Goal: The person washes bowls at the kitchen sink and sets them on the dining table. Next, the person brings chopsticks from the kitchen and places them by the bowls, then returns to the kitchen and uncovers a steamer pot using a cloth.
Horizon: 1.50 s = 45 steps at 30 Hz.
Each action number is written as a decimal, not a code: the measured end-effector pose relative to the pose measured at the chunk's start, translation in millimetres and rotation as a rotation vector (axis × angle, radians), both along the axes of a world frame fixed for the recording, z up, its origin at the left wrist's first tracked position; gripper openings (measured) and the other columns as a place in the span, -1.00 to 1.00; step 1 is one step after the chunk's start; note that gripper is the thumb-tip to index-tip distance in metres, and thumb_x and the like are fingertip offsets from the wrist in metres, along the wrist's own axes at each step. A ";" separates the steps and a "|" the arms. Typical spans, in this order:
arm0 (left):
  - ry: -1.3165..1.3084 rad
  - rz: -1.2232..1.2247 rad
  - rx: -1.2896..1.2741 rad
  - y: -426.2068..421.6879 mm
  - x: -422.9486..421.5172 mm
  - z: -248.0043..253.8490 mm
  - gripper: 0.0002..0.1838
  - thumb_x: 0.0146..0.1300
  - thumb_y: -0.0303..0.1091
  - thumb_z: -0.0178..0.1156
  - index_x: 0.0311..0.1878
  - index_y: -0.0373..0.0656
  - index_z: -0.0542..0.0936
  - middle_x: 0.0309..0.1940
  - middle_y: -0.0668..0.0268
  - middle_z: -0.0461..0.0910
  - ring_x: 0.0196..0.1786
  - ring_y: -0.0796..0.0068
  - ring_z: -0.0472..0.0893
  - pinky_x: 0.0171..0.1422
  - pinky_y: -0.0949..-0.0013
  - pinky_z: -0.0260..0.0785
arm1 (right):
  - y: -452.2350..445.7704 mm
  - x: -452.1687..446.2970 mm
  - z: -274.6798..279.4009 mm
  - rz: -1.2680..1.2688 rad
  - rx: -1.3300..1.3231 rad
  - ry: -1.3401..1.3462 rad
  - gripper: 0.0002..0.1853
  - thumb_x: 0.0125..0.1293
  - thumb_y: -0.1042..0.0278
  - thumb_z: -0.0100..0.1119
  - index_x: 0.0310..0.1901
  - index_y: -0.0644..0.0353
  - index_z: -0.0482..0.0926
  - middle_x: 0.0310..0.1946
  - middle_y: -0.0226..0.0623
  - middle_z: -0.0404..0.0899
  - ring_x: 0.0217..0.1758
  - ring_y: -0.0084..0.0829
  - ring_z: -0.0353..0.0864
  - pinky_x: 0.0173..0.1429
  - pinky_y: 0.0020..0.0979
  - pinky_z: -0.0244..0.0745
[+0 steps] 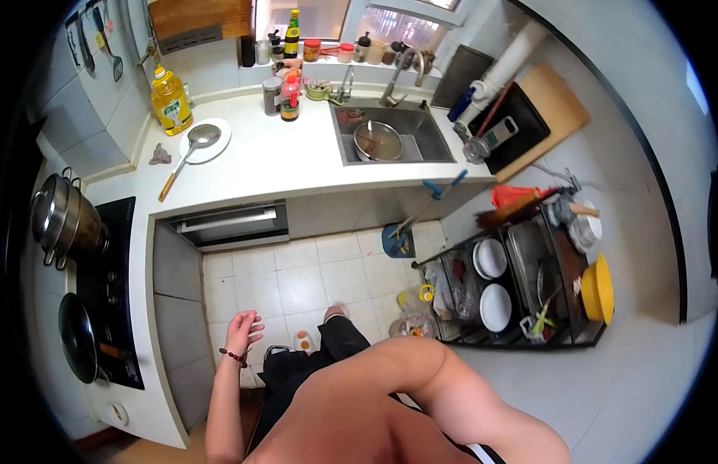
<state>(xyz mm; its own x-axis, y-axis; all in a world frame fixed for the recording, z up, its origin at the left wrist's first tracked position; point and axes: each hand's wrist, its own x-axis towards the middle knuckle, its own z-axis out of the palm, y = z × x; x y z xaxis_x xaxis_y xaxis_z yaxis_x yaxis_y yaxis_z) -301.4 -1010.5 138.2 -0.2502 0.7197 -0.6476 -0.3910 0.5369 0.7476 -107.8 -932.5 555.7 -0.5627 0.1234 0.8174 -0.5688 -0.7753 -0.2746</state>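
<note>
One bare left hand [242, 332], with a dark beaded bracelet [233, 357] at its wrist, hovers at the lower left of the frame, fingers loosely spread and holding nothing. Nearest it is the grey cabinet front [177, 329] under the white worktop [270, 158], just left of the hand and apart from it. A bent right arm [421, 363] crosses the bottom centre; its hand is outside the frame, so whether it grips anything cannot be told.

Black trousers [345, 340] hide part of the pale tiled floor [301, 286]. Toward the centre, a blue bucket [397, 243] stands on the floor before the sink side. At lower right, a black rack [566, 301] holding white plates [496, 307] takes up floor space, a yellow basin [597, 292] at its right edge.

At far left, a black wok [76, 332] and stacked steel pots [69, 213] sit on the black cooktop [121, 224]. At upper left, a steel skimmer [204, 137] lies across a white plate [212, 155], its wooden handle reaching toward the worktop edge. A round steel bowl [378, 158] rests in the grey sink [432, 139] at upper centre.
</note>
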 end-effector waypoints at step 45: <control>1.172 -0.350 -0.320 397.5 -492.9 -99.9 -0.66 0.34 -0.11 0.19 0.03 -0.10 0.46 -0.01 -0.02 0.56 0.00 -0.10 0.58 0.04 -0.06 0.45 | 461.3 -89.6 -432.7 -0.675 0.131 -2.191 -0.85 0.43 0.40 0.13 -0.14 0.14 0.33 -0.40 -0.24 0.60 -0.53 -0.43 0.59 -0.49 -0.43 0.47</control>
<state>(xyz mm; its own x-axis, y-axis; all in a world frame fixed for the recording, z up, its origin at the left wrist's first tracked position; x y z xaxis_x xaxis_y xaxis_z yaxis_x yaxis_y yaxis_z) -794.2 -613.0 38.3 -0.6187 0.7157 -0.3239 0.6154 0.6978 0.3665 -197.5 -471.2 123.0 -0.2197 0.6262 -0.7481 0.4776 -0.5996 -0.6422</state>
